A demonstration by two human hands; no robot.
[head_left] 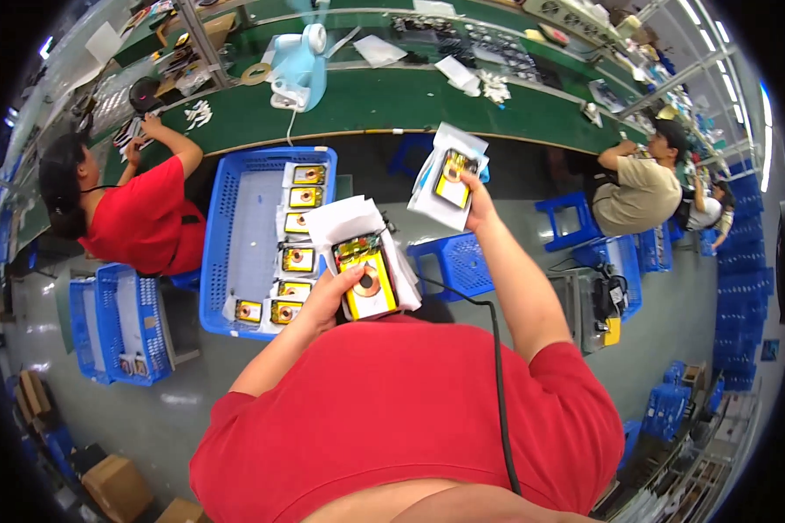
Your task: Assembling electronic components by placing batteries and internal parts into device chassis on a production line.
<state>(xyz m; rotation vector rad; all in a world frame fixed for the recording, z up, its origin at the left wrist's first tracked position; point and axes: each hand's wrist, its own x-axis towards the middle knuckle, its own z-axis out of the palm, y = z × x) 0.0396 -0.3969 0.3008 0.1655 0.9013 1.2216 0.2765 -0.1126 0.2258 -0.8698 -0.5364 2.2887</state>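
My left hand [325, 299] is closed round a stack of white sheets topped by a yellow battery pack [369, 281] with a green circuit board and a dark round coil; my thumb lies on top. Farther right, my right hand [480, 202] grips another yellow battery pack [453, 179] together with white sheets [436, 207] behind it. Just left of my left hand is a blue crate [209, 261]. Similar yellow packs [298, 259] on white sheets line its right side, and a few lie at its near end.
A green workbench [358, 113] runs across the back, with a light-blue fan [301, 70] on it. A blue stool [462, 261] stands beyond my right arm. People in red [144, 209] and beige [637, 196] sit at either side. A black cable [500, 375] hangs over my front.
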